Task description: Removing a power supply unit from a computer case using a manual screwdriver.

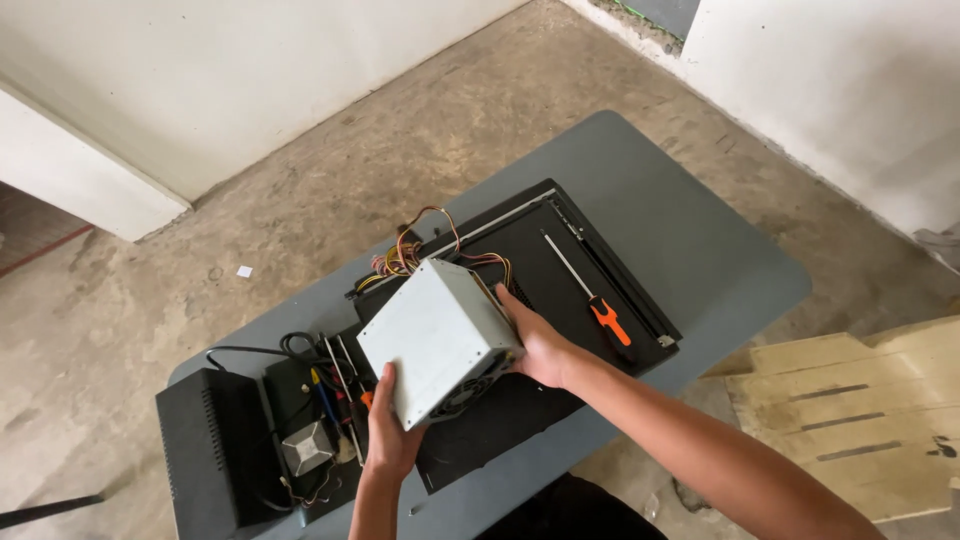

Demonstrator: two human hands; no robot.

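One grey table [690, 250] runs from lower left to upper right across a bare concrete floor [330, 190]. On it lies one flat black case panel [560, 300], and at the table's near left end stands one open computer case [250, 450], with one metal heatsink [308, 447] showing inside. One power supply unit [435, 335], a pale grey metal box, is held above the panel, between the case and the screwdriver. Its long axis runs lower left to upper right, its fan grille faces down toward the person, and its one bundle of coloured wires [415, 250] trails off the far end. Two hands hold it: the left hand [392, 435] grips the near corner with fingers curled on the side, and the right hand [540, 345] clasps the right face. One orange-handled screwdriver [590, 295] lies on the panel, tip pointing away to the upper left.
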